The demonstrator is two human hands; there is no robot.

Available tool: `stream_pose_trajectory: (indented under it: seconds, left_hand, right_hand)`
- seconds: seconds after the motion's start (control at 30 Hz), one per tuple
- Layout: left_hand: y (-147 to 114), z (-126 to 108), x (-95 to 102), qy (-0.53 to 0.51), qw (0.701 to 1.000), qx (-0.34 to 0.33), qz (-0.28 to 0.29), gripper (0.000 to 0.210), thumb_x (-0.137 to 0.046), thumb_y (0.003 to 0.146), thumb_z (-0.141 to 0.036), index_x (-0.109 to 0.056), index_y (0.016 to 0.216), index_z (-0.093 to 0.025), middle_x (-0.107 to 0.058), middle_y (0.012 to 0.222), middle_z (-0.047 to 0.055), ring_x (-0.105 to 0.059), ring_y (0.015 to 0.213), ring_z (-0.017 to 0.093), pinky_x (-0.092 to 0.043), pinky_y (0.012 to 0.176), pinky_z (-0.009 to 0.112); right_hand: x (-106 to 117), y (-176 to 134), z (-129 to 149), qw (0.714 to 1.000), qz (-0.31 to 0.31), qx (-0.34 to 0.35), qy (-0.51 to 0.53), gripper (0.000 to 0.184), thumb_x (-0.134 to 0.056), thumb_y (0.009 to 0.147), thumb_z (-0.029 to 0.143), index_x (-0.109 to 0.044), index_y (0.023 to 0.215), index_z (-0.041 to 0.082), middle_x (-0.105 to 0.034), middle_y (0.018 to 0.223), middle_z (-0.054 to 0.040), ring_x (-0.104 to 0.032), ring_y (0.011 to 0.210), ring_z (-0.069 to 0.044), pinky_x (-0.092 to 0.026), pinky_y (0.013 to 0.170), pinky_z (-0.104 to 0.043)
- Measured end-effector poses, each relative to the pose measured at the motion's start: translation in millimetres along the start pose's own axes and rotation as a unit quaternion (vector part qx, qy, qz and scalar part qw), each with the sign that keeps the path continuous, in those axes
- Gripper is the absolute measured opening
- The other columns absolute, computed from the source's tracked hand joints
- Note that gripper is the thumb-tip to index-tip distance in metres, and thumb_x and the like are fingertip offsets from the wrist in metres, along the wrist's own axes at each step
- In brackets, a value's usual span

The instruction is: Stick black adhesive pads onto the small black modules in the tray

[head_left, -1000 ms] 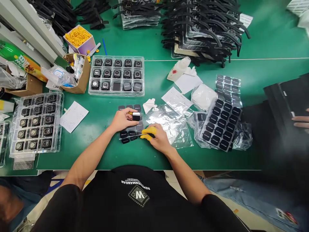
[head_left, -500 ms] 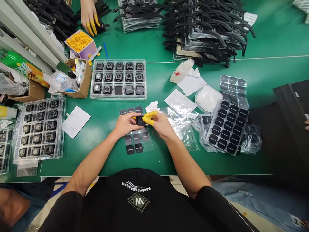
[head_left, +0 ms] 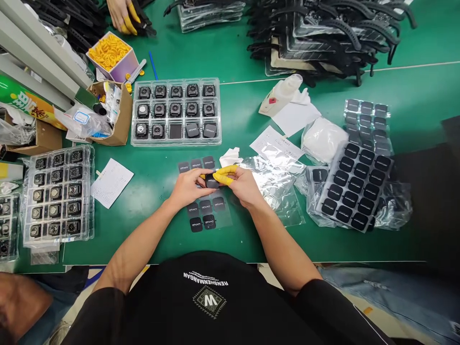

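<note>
Between both hands I hold a black smartwatch body [head_left: 212, 181] with pale lettering on its dark face. My left hand [head_left: 187, 187] is closed on its left side, thumb and fingers pinching it. On the right side, my right hand [head_left: 247, 186] grips it with fingertips covered by yellow finger cots. Under the hands lies a clear sheet [head_left: 225, 219] bearing several dark square films with lettering. A crumpled white tissue [head_left: 230, 156] is just beyond my right fingers. Past the hands stands a clear tray [head_left: 179, 143] of watch bodies, one compartment showing a flat dark bottom.
Another tray of watches [head_left: 91, 191] and a handwritten note [head_left: 112, 183] are on the left. To the right lie clear plastic film [head_left: 283, 191], a white bottle [head_left: 283, 93] and a sheet of black labels [head_left: 354, 187]. A co-worker's hand [head_left: 122, 17] works at the far left.
The view has shifted slightly, so the table things sit a little differently. Both hands keep their hold on the watch body, nearly unmoved. The co-worker's hand has moved slightly up and left in view.
</note>
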State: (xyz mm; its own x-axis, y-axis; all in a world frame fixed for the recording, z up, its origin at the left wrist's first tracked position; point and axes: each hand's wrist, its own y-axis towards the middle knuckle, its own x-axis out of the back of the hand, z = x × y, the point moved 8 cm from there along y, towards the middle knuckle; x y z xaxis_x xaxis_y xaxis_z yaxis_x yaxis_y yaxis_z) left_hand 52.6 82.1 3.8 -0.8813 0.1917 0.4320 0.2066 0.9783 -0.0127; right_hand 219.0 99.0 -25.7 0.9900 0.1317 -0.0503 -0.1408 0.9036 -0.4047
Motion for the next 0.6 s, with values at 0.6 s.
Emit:
stream_pose_trajectory:
  seconds: [0.6]
  left_hand:
    - [1.4, 4.5, 0.2, -0.051, 0.998, 0.020, 0.009, 0.053, -0.092, 0.066, -0.027, -0.075, 0.115, -0.021, -0.073, 0.077, -0.002, -0.070, 0.069, 0.015, -0.057, 0.073, 0.028]
  right_hand:
    - [-8.7, -4.4, 8.4, 0.983, 0.021, 0.094, -0.156, 0.065, -0.082, 0.075, 0.057, -0.061, 0.128, 0.025, -0.071, 0.097, -0.0043, -0.065, 0.066, -0.016, -0.059, 0.058, -0.033]
